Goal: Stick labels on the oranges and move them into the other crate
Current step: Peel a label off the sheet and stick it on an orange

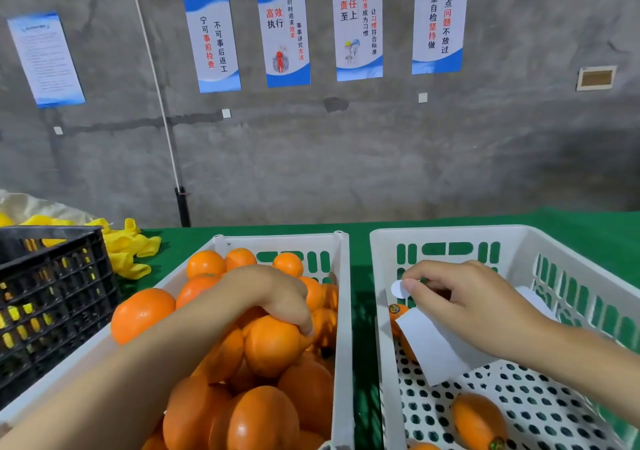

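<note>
**Grey wall, green cloth, two white crates**

Bare grey concrete wall (346, 159), hung with blue-and-white paper posters (284, 32), rises behind the green cloth-covered table (588, 228). We take as our landmark the white slotted plastic crate (341, 311) heaped with oranges (142, 314). Our left hand (280, 297) reaches down into this full crate, its fingers curled over one round orange fruit (272, 345) at the top of the heap, close to the crate's right wall. Just right of the full crate, a strip of green cloth between them, sits a second white perforated plastic crate (450, 233). Our right hand (460, 297) hovers over it, on the side nearest the full crate, thumb and forefinger pinching a small round white label (398, 289) by its edge, the other fingers loosely curled. Under this hand a white paper backing strip (433, 345) slants down toward the perforated floor; we cannot tell whether the hand holds it. Against the wall nearest the full crate lies a labelled orange (396, 314), partly covered by the strip. Farther right of the full crate and nearer us lies another stickered orange (478, 420). Left of the full crate stands a black lattice plastic crate (52, 297), with yellow foam net sleeves (128, 252) piled beyond it.
</note>
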Demonstrator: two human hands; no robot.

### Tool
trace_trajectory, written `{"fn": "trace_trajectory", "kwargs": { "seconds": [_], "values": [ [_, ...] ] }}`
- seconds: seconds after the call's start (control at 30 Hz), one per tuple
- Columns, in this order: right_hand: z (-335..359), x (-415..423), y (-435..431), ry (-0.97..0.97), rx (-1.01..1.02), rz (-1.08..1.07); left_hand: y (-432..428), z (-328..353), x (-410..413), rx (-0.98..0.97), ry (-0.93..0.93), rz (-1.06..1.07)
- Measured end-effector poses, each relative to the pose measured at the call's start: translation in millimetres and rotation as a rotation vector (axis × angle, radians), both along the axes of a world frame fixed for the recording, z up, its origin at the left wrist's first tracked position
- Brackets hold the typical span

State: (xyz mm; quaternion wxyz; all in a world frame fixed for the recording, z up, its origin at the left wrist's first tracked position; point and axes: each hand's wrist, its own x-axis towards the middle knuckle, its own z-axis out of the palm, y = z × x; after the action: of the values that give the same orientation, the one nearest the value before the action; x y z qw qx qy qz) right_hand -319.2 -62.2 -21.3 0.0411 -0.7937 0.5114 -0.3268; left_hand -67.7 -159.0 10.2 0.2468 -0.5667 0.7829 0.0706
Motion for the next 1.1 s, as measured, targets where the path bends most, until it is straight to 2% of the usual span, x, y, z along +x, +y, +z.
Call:
{"fn": "trace_trajectory", "kwargs": {
  "seconds": [0.07, 0.2, 0.33, 0.43, 0.67, 0.83, 0.93, 1.1],
  "values": [
    [1.5, -0.7, 0.3, -0.008, -0.015, -0.015, -0.9, -0.7, 1.4, -0.117, 0.139, -0.013],
    [2.9, -1.9, 0.1, 0.007, -0.041, -0.078, 5.6, 3.0, -5.2, -0.498, 0.594, -0.068],
    [5.5, -3.5, -0.3, -0.037, -0.101, -0.157, 20.8, 3.0, -24.5, -0.657, 0.953, -0.203],
    [10.5, -4.7, 0.7, -0.08, -0.184, -0.241, 39.3, 4.6, -38.0, -0.635, 1.099, -0.264],
    [18.3, -10.7, 3.4, -0.074, -0.325, -0.335, 47.7, -24.8, -56.2, -0.537, 1.056, -0.188],
    [21.7, -8.5, 8.5, 0.051, -0.432, -0.248, 40.7, -31.9, -51.2, -0.536, 1.105, -0.191],
    [19.1, -4.2, 10.5, 0.093, -0.47, -0.172, 40.6, -32.8, -49.3, -0.551, 1.051, -0.239],
    [22.8, -8.5, 7.4, 0.127, -0.578, -0.189, 42.0, -33.7, -52.1, -0.582, 0.954, -0.314]
  ]
}}
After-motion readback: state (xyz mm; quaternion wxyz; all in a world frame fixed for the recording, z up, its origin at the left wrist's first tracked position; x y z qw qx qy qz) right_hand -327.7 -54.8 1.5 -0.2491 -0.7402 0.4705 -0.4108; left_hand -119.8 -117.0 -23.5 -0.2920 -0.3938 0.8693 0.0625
